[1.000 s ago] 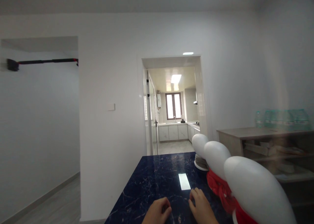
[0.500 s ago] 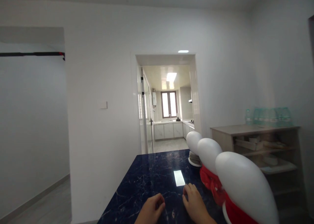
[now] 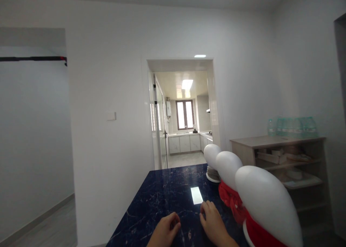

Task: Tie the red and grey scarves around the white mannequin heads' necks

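A home interior is shown: plain white walls with a light switch (image 3: 111,116), and a doorway (image 3: 181,111) through which a small kitchen with white cabinets (image 3: 184,144), a sink and a window (image 3: 185,114) is seen. A dark blue marble table (image 3: 162,200) and a wooden shelf unit (image 3: 286,157) are placed in the near room.

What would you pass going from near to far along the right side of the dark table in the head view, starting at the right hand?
right hand → nearest white head form with red cloth → middle white head form with red cloth → far white head form on its white base → far edge of the table.
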The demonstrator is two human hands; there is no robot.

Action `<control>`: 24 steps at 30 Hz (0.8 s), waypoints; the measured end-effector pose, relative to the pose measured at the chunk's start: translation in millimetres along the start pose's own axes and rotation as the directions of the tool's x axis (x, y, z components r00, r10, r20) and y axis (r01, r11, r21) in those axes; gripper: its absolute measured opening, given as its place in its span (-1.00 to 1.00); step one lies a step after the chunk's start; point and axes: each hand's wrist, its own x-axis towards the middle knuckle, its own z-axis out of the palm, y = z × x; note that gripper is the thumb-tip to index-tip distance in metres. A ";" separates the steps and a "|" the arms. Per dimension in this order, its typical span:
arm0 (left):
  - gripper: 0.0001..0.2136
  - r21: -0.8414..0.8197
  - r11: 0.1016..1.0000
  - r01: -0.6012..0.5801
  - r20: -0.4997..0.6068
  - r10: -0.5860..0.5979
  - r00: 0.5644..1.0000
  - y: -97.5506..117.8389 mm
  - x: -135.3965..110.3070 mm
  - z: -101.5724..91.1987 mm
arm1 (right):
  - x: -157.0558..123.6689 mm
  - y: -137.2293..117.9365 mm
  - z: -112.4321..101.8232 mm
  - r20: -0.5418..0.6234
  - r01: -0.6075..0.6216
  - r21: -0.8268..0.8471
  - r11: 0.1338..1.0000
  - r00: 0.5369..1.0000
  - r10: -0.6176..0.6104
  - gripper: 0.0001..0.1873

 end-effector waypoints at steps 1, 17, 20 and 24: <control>-0.82 0.002 1.000 0.001 0.003 -0.001 1.000 -0.5 0.3 0.3 | 0.0 0.6 0.7 -0.002 0.001 0.001 1.000 1.000 -0.001 -0.80; -0.82 0.018 1.000 0.014 -0.005 -0.014 1.000 2.0 0.3 -0.1 | 0.0 6.2 5.0 0.005 0.018 -0.005 1.000 1.000 -0.018 -0.80; -0.83 0.009 1.000 0.015 -0.005 -0.014 1.000 0.9 0.9 -0.2 | 0.6 6.7 5.3 0.010 0.019 -0.013 1.000 1.000 -0.019 -0.81; -0.84 0.001 1.000 0.008 -0.007 -0.008 1.000 -1.3 1.3 0.3 | 0.9 7.0 5.5 0.002 0.020 -0.015 1.000 1.000 -0.020 -0.81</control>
